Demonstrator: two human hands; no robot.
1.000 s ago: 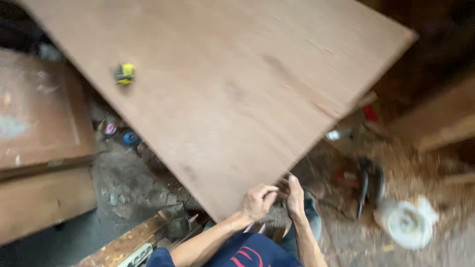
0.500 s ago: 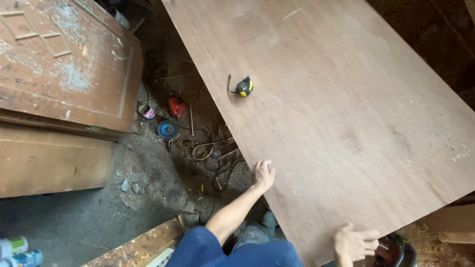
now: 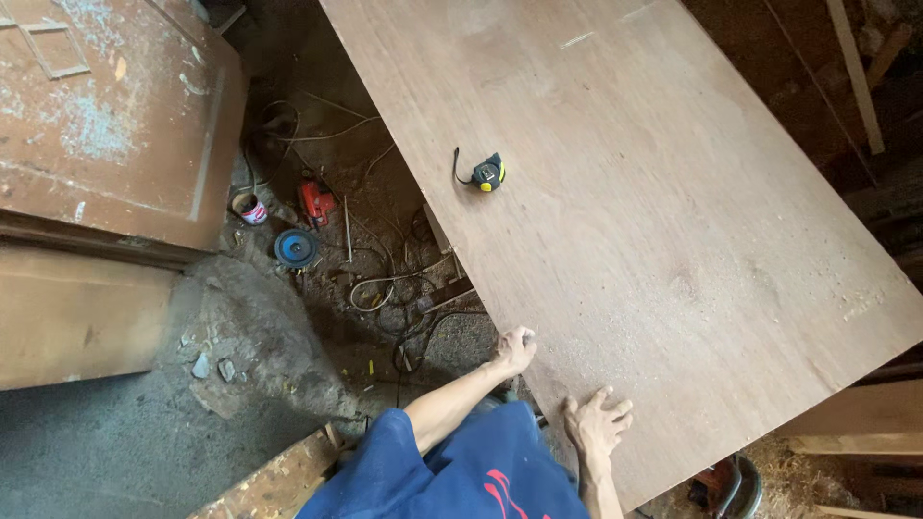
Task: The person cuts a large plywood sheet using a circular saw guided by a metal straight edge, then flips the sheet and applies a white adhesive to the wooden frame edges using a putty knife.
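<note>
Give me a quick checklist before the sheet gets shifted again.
1. Left hand gripping the sheet edge: ok.
2. Right hand flat on the sheet near the corner: ok.
3. Tape measure loose on top, could slide: not ok.
4. Floor under the edge free of cables and tools: not ok.
5. Support beneath the sheet: cannot tell.

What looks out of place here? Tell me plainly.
A tape measure lies loose on the plywood sheet gripped by the left hand and right hand. Tangled cables litter the floor.
</note>
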